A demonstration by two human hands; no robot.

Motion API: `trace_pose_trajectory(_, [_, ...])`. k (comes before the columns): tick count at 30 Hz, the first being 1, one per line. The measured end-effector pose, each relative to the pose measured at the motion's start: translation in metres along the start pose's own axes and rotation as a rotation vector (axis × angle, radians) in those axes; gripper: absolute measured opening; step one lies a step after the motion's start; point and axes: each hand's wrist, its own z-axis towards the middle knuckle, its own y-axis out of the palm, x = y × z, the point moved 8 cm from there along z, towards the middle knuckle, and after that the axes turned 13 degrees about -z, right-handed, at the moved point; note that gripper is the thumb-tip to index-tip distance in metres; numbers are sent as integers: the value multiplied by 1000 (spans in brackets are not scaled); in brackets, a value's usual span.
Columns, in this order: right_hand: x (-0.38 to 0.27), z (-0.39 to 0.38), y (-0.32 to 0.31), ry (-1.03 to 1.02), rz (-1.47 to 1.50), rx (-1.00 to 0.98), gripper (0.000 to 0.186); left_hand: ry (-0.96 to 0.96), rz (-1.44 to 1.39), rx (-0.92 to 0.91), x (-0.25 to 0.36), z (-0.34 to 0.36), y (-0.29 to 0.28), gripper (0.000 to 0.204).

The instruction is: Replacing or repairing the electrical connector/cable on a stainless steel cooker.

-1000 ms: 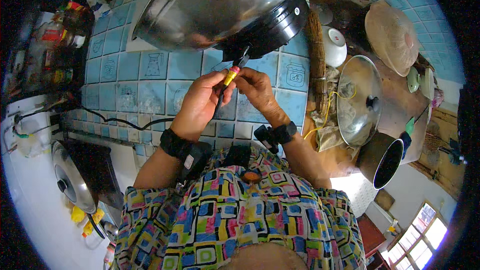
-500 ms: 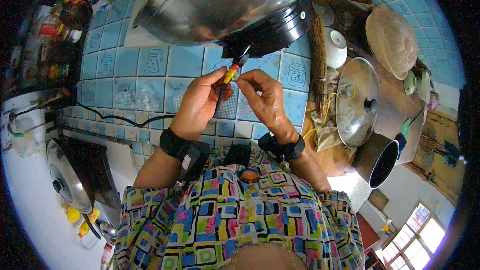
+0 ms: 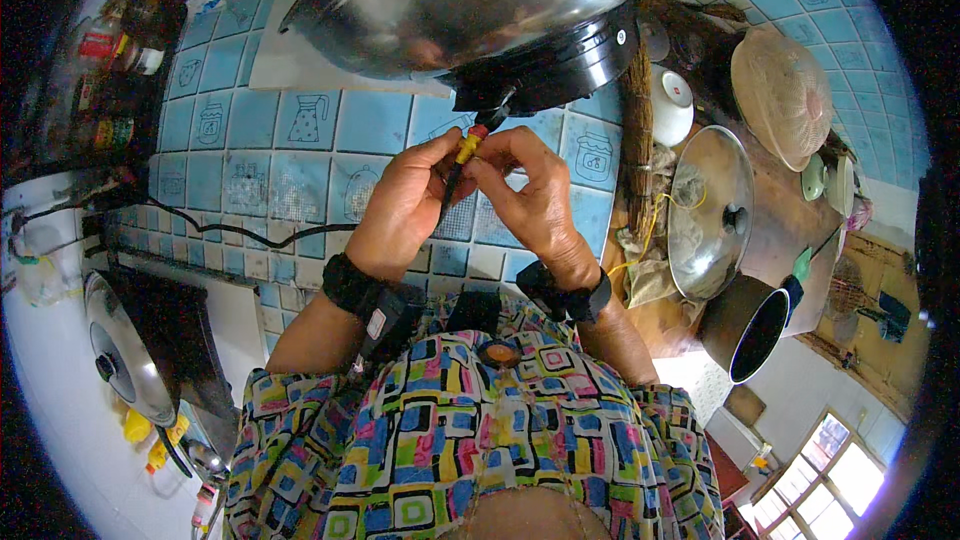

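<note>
My left hand (image 3: pixel 398 202) is closed around the end of a black hose (image 3: pixel 447 193), just below a yellow fitting (image 3: pixel 467 148) with a red collar. The fitting joins a dark inlet under a round black stove burner (image 3: pixel 560 62). From the other side my right hand (image 3: pixel 532 192) pinches the fitting between thumb and bent fingers, covering part of it. A large shiny metal wok (image 3: pixel 480 5) sits on the burner, above both hands.
Blue-and-white tiles (image 3: pixel 250 120) cover the counter. At right are a straw brush (image 3: pixel 638 130), a white bowl (image 3: pixel 672 105), a glass lid (image 3: pixel 705 225), a dark pot (image 3: pixel 745 325) and a woven basket (image 3: pixel 785 90). A black cable (image 3: pixel 255 243) runs leftward; bottles (image 3: pixel 105 50) stand far left.
My right fingers have closed in further over the yellow fitting, hiding more of it. My left hand keeps its hold on the hose. The view has shifted slightly.
</note>
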Motion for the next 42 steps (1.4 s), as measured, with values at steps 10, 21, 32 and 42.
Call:
trace_pose_trajectory(10, [20,0,14,285,388,-87,10,-29,-2,-115,-2,4,-5,21])
trace_pose_trajectory(21, [28,-6,20,406,468,52,15,9,-30,-96,-2,2,-5,23])
trace_pose_trajectory(32, [-24,5,-4,-84,-366,241,9,11,-174,-136,-3,6,-2,15])
trace_pose_trajectory(42, [-34,17,1,-52,-512,61,8,66,-198,-146,3,1,4,14])
